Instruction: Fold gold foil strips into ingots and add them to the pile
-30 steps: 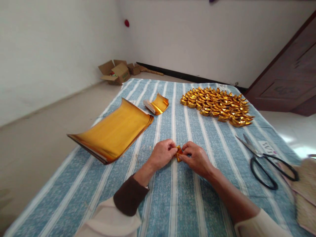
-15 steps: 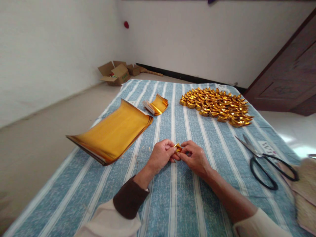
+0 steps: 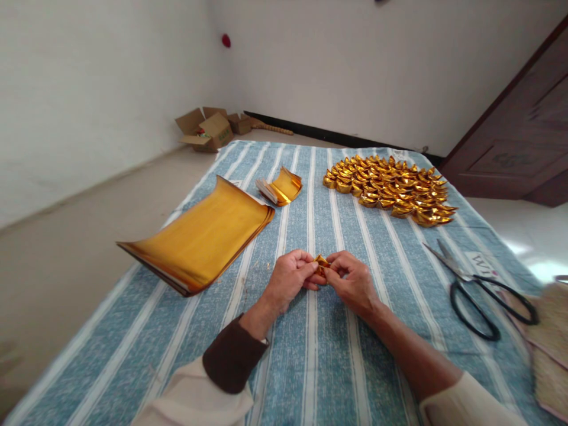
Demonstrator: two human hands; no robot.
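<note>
Both hands, left [image 3: 289, 277] and right [image 3: 350, 279], pinch small folded gold foil piece [image 3: 321, 264]; I'd judge it light, crease-prone, so grip edges.

White label [image 3: 481, 264] on the striped cloth [image 3: 337, 355] beside the scissors [image 3: 477, 290]: dark lettering, upside down, not legible.

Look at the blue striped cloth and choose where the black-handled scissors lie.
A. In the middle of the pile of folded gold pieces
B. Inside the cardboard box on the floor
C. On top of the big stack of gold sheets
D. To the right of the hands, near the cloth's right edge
D: the scissors lie flat on the cloth, right of both hands and apart from the gold pile.
</note>
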